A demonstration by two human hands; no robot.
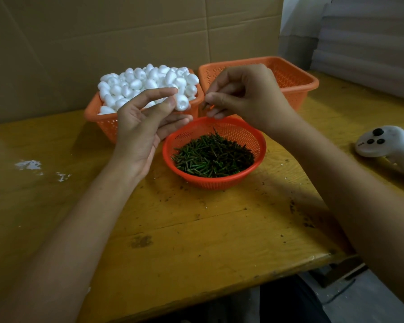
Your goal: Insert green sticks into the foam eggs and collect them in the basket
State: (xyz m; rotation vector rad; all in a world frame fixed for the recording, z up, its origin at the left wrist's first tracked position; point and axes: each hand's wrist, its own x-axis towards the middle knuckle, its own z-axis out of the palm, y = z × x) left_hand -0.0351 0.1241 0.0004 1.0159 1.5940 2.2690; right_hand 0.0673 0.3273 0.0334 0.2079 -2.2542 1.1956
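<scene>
**Fig.** Egg and stick just short of insertion.

**Fingers.** The fingers (170, 90) of the left hand (145, 131) pinch one foam egg (182, 102) by its sides btw. thumb and index tip. The other fingers lie loosely extended below, and one end of the egg faces the right hand (250, 96). That hand's fingers (214, 98) are closed, thumb against forefinger, on one green stick (205, 106). Only a short dark length shows below the thumb, aimed toward the egg. Egg and stick are near but not touching. Both are held above the far rim of the round basket (262, 145), which holds the stick supply (214, 157).

**Handling (judged).**
- **Egg:** v. light and rigid, but prob. easily dented and crumbly. A light side pinch should do, leaving the end free for the stick. A hard squeeze would likely mark it.
- **Stick:** thin, stiff and light, so easy to fumble. Best gripped close to the tip so it doesn't bend or skid off-axis when pushed in.

**Outward.**
- **Rear left:** the egg basket (103, 124), heaped w/ loose eggs (147, 80).
- **Rear right:** the collecting basket (299, 80), just beside the egg basket. No finished eggs are seen in the part not hidden by the hand.
- **Worktop:** all three baskets sit on the wooden worktop (196, 229), w/ white crumbs (29, 164) at left and a white handheld controller (387, 142) at right.
- **Behind:** a cardboard sheet (126, 31).
</scene>
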